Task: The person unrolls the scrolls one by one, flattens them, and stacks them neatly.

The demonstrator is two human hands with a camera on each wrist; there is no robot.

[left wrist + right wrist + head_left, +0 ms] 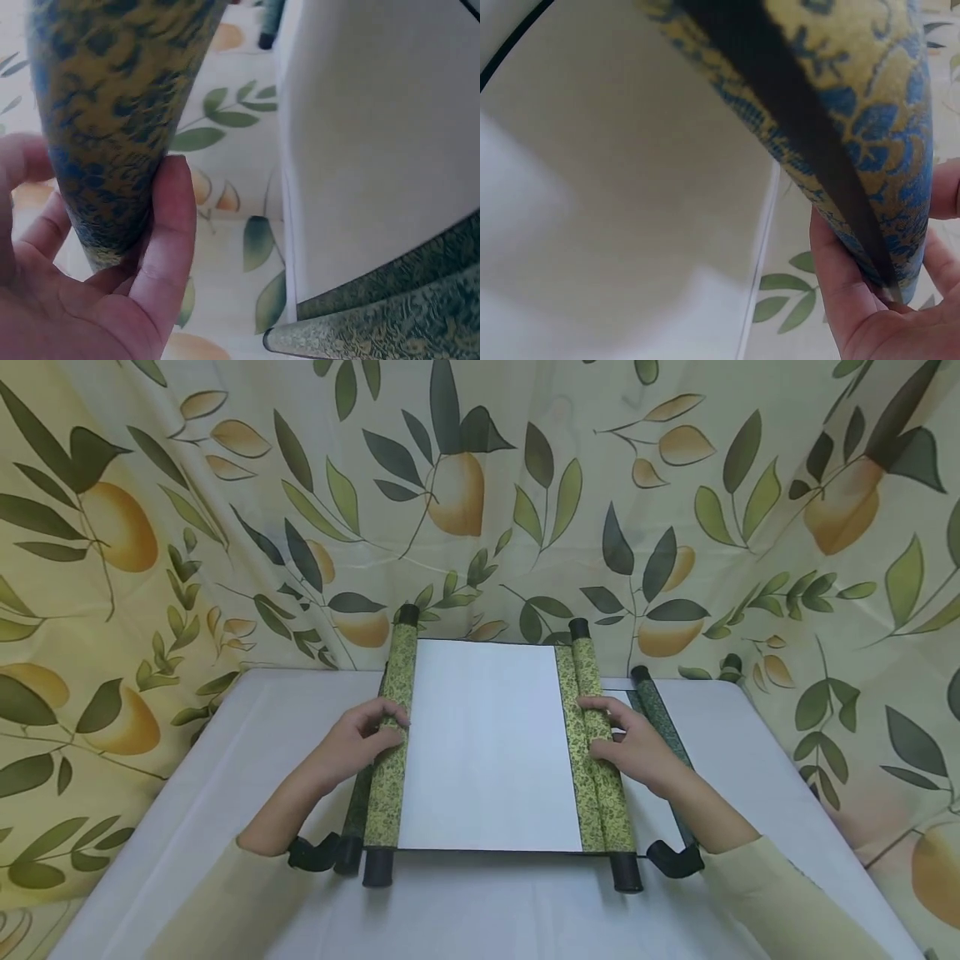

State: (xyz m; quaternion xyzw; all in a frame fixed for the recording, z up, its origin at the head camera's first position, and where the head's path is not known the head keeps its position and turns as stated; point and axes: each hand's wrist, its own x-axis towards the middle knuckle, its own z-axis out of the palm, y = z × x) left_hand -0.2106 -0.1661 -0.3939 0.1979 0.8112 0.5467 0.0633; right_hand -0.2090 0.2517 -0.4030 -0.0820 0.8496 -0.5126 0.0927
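Note:
A hanging scroll with blank white paper [491, 743] is spread between two yellow-green patterned rollers with black end knobs. My left hand [367, 739] grips the left roller [390, 793], thumb and fingers on either side of it in the left wrist view. The right roller [611, 802] is held the same way by my right hand [633, 743]. This scroll appears raised above the table. Beneath it lies a second, dark green scroll, whose right roller [663, 718] and left roller [356, 814] show at the sides; its middle is mostly hidden.
A white-covered table [750, 760] extends under both scrolls, its far edge close to a hanging cloth [525, 510] printed with fruit and leaves. Black straps [678, 860] show at both wrists, beside the pale sleeves [780, 902].

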